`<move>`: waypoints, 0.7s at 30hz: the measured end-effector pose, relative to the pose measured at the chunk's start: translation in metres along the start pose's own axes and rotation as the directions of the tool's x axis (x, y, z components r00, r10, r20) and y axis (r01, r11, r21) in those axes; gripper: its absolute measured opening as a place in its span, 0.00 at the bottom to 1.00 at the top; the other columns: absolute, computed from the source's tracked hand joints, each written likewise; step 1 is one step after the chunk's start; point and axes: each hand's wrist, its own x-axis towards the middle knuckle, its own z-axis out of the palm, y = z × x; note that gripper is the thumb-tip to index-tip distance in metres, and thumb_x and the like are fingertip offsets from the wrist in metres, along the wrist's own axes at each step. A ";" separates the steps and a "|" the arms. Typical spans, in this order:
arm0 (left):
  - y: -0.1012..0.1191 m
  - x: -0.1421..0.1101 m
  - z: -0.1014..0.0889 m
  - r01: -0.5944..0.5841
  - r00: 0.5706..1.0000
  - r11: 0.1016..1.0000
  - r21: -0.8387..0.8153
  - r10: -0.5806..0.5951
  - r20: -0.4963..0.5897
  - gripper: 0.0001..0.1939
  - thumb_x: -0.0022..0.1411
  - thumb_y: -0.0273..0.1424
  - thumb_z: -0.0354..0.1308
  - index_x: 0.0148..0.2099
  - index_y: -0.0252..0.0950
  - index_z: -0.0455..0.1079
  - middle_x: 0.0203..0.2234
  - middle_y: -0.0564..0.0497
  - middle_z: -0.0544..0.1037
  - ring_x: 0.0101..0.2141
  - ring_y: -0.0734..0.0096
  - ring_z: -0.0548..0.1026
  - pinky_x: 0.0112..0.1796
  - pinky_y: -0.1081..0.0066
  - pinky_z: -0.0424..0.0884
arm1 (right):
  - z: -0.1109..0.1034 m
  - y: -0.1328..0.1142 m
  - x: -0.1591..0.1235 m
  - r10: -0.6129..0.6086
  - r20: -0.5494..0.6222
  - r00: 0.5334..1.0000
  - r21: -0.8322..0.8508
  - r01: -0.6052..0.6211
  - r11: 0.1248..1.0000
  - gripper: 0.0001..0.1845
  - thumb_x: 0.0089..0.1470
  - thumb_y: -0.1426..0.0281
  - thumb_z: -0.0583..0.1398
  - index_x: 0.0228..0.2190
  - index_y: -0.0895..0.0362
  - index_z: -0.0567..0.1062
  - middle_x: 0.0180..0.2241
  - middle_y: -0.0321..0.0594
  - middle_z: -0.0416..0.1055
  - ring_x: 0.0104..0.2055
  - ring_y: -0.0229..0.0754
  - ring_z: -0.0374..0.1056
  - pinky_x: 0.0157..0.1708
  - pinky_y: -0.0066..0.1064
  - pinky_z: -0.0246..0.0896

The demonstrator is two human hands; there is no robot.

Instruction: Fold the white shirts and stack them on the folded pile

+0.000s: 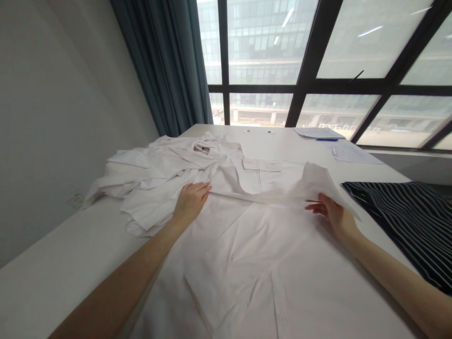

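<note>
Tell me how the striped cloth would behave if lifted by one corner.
The striped cloth would probably hang floppy, since it lies flat with soft ripples. It looks thin, so likely light for its spread. Rolling seems unlikely, given how flat it rests on the table.

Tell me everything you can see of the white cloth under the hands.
The white cloth looks thin and soft, spread wrinkled over the table, with long creases and a seam-like line near its bottom middle. Its far part is folded, a corner raised at the right hand. The left hand lies on it. Where it ends among the white pile is unclear.
</note>
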 end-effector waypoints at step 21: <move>0.001 0.000 -0.002 0.022 1.000 0.999 -0.036 -0.022 0.001 0.15 0.66 0.27 0.48 0.46 0.38 0.76 0.48 0.45 0.78 0.48 0.61 0.75 0.51 0.54 0.64 | -0.019 0.006 0.027 -0.050 -0.365 0.930 0.023 0.062 0.998 0.18 0.39 0.71 0.65 0.35 0.50 0.68 0.30 0.31 0.68 0.29 0.36 0.69 0.24 0.25 0.70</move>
